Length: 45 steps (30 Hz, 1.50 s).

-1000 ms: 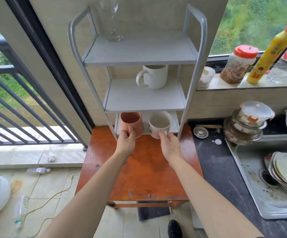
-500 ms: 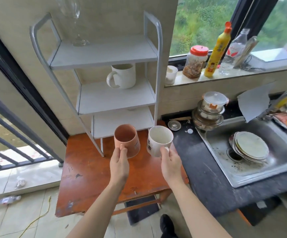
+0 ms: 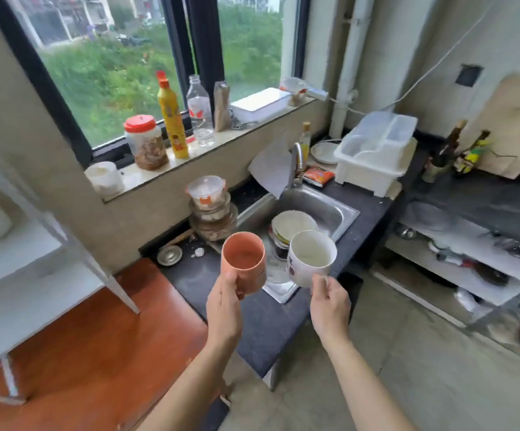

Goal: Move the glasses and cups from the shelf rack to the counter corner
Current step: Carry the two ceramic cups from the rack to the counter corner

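The left hand (image 3: 224,309) grips the orange cup (image 3: 243,262) from below and behind, thumb up against its near side, the cup tilted so its mouth faces the camera. The right hand (image 3: 330,306) pinches the handle of the white cup (image 3: 310,258), which has dark print on its side and tilts the same way. Both cups are held in the air, close beside each other but apart, over the near edge of the dark table (image 3: 262,331) and the front of the sink (image 3: 330,209). Behind them a pile of plates (image 3: 293,222) lies in the sink, with the tap (image 3: 296,163) at the back and a stack of glass bowls (image 3: 212,213) to the left. A white dish rack (image 3: 374,150) stands right of the sink. On the window sill are a red-lidded jar (image 3: 146,141), a yellow bottle (image 3: 173,119) and a clear bottle (image 3: 201,113). The shelf rack (image 3: 50,231) stands blurred at the far left on the wooden table (image 3: 97,353)
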Tool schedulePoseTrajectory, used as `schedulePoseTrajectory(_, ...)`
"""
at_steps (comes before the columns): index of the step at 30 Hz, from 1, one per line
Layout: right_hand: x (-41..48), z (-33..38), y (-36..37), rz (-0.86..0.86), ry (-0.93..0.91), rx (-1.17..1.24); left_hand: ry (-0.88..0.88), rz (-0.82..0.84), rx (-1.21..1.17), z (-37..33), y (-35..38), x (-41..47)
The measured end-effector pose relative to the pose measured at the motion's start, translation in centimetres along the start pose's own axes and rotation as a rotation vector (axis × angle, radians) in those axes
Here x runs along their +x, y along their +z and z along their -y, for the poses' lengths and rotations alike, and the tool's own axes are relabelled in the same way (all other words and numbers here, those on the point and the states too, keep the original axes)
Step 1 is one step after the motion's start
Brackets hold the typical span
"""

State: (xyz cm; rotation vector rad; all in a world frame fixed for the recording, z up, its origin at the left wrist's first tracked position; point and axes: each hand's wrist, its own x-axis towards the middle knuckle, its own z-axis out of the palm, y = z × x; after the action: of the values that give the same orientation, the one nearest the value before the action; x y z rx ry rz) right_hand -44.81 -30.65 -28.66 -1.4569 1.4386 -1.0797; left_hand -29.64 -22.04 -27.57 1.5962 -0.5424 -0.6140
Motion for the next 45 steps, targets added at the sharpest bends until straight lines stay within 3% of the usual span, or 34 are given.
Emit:
schedulePoseTrajectory(7, 10.8, -4.8, -17.6, -0.189, -0.084, 0.029, -0.036, 0.171, -0.059, -3.1, 20.9, -2.9)
schedulePoseTrajectory(11, 16.5, -7.3, -27.5, -0.299, -0.117, -0.079, -0.030, 0.273, -0.036, -4.7, 32.2, -5.5)
schedulePoseTrajectory(18, 24.7, -11.7, -39.4, -0.457, -0.132, -0.133, -0.040, 0.436, -0.022, -6.3, 46.9, -7.8)
schedulePoseTrajectory(26, 34.9, -17.0, -48.5, -0.594, -0.022, -0.133, -0.050, 0.636, 0.055, -5.5, 65.5, -5.1)
schedulePoseTrajectory(31, 42.2, -18.7, -55.9, -0.735, 0.059, -0.177, -0.002, 0.872, 0.121, -7.3, 80.2, -5.1)
schedulePoseTrajectory(36, 46.1, -20.6, -64.5, -0.888, 0.172, -0.147, -0.009, 1.105, 0.164, -9.8, 92.9, -8.1)
schedulePoseTrajectory(40, 47.6, -22.6, -70.9, -1.027, 0.217, -0.079, -0.084, 1.196, 0.164, -10.2, 100.7, -12.0)
schedulePoseTrajectory(45, 50.9, -27.2, -79.6, -1.049, 0.293, -0.007, -0.114, 1.265, 0.235, -9.0, 110.4, -16.6)
